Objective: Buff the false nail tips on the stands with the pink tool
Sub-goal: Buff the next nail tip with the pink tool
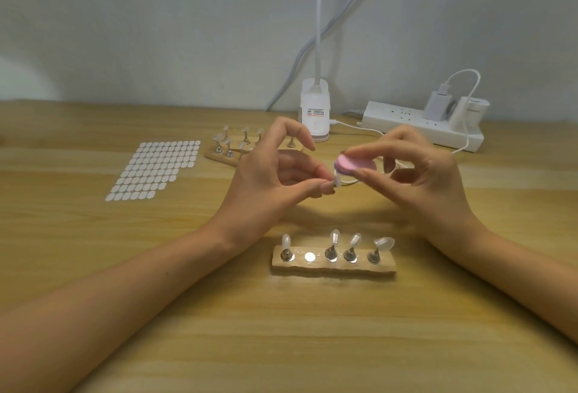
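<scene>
My left hand pinches a small nail tip on its stand peg between thumb and fingers, lifted above the table. My right hand pinches the pink oval buffer, whose face lies against that tip. Below my hands, a near wooden base carries several clear nail tips on metal pegs, such as one, and has one bare round magnet spot. A second wooden base with several tips stands farther back, partly hidden by my left hand.
A sheet of white oval stickers lies at the left. A white clip lamp stands at the back, beside a white power strip with plugs and a cable trailing toward my right hand. The wall closes off the table's far edge.
</scene>
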`<state>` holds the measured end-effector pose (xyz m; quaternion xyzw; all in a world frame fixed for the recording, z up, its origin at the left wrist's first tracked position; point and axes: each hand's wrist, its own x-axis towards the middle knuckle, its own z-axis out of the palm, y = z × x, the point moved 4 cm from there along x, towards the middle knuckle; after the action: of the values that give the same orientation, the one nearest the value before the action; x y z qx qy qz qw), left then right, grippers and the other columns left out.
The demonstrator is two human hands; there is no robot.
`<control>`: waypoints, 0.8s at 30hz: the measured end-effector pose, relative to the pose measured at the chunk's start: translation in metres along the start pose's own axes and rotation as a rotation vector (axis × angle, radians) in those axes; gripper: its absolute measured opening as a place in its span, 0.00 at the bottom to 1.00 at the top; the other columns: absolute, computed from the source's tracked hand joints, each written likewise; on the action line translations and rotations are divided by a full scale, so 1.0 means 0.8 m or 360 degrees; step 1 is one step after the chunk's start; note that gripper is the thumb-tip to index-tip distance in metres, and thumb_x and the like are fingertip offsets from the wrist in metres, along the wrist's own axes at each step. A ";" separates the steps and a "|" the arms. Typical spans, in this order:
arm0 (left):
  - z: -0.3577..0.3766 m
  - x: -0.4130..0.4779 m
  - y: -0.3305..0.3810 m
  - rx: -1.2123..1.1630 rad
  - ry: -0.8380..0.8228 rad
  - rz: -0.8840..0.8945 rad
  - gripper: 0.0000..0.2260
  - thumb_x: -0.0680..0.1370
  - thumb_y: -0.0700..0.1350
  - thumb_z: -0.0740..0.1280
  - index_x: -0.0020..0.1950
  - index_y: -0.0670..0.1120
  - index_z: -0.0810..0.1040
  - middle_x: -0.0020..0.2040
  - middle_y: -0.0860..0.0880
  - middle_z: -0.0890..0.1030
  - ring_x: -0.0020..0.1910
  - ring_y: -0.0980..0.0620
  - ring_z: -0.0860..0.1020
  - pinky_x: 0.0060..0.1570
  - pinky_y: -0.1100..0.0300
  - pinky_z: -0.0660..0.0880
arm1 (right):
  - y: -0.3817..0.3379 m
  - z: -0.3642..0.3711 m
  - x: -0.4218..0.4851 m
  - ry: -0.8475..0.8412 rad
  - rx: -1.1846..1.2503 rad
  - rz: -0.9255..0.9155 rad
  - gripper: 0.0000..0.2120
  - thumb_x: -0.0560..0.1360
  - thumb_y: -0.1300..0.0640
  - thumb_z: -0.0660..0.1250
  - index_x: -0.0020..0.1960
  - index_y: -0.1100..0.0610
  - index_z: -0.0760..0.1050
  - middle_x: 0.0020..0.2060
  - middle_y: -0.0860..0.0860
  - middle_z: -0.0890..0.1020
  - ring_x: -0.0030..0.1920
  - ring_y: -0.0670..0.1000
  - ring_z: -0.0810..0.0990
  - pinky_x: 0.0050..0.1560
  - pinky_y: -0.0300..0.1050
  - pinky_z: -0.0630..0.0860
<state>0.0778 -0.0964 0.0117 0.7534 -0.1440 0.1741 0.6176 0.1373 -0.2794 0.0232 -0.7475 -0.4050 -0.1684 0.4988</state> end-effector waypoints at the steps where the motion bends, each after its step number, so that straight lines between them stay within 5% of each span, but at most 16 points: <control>1: 0.000 0.000 0.000 -0.0003 0.0005 -0.0002 0.19 0.73 0.34 0.76 0.53 0.47 0.69 0.43 0.45 0.87 0.43 0.45 0.86 0.44 0.59 0.80 | 0.002 -0.002 0.001 0.0024 0.0032 0.0060 0.11 0.71 0.46 0.73 0.53 0.46 0.83 0.44 0.46 0.78 0.41 0.49 0.74 0.33 0.47 0.75; 18: -0.001 0.000 0.000 0.0020 0.0014 0.0000 0.20 0.72 0.36 0.77 0.53 0.47 0.68 0.44 0.44 0.87 0.43 0.44 0.87 0.47 0.51 0.83 | -0.009 0.009 -0.003 -0.0174 -0.0082 -0.0247 0.10 0.73 0.52 0.73 0.54 0.48 0.82 0.43 0.53 0.77 0.40 0.52 0.74 0.30 0.41 0.72; 22: -0.001 0.001 -0.002 -0.0055 0.0025 -0.0031 0.20 0.72 0.34 0.76 0.53 0.45 0.68 0.43 0.43 0.87 0.42 0.42 0.86 0.45 0.53 0.83 | -0.004 0.004 0.000 -0.0065 -0.0082 -0.0098 0.09 0.72 0.49 0.73 0.53 0.46 0.82 0.43 0.51 0.78 0.41 0.52 0.74 0.31 0.48 0.73; 24: -0.002 0.001 -0.003 -0.0067 0.0031 -0.0045 0.20 0.72 0.34 0.77 0.52 0.46 0.68 0.43 0.43 0.87 0.42 0.42 0.86 0.45 0.54 0.82 | -0.009 0.009 -0.003 -0.0154 -0.0089 -0.0228 0.09 0.73 0.52 0.74 0.53 0.48 0.82 0.42 0.52 0.77 0.40 0.51 0.73 0.31 0.42 0.72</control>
<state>0.0796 -0.0947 0.0106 0.7404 -0.1308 0.1697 0.6371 0.1297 -0.2730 0.0230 -0.7375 -0.4762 -0.1787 0.4442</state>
